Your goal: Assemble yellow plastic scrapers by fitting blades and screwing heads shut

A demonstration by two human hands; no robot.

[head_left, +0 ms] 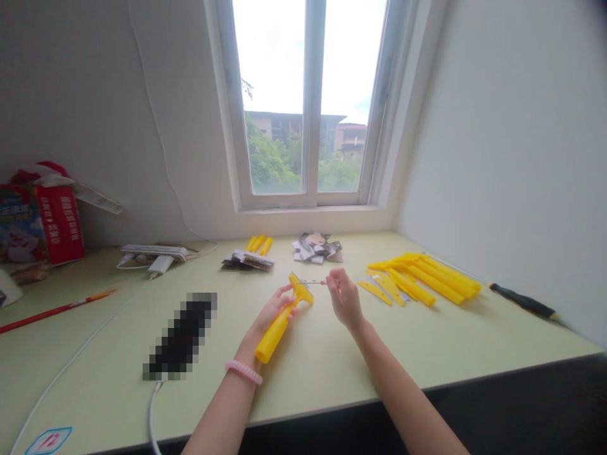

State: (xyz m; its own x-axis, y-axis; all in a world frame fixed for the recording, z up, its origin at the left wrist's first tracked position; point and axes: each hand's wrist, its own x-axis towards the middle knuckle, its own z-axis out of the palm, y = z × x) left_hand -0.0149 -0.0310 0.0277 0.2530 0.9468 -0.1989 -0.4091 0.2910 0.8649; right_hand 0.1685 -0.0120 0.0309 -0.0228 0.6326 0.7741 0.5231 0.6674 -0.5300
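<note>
My left hand (276,309) is closed around a yellow scraper handle (275,335), its wide head tilted up and away from me. In my right hand (345,296) is a small screwdriver (315,282), gripped in closed fingers that hide most of its handle. The thin shaft points left, and its tip meets or nearly meets the scraper head; exact contact is too small to tell. Some tiny bits, perhaps screws, lie behind the shaft. To the right of my right hand are flat yellow pieces (374,292) and a pile of yellow handles (441,278).
Yellow-handled scrapers (258,244) lie at the back beside dark packets (246,260) and a heap of cards (315,246). A black-handled tool (521,301) rests by the right wall. At left are a blurred-out dark object (183,338) with a cable, a power strip (156,253) and a red stick (57,313).
</note>
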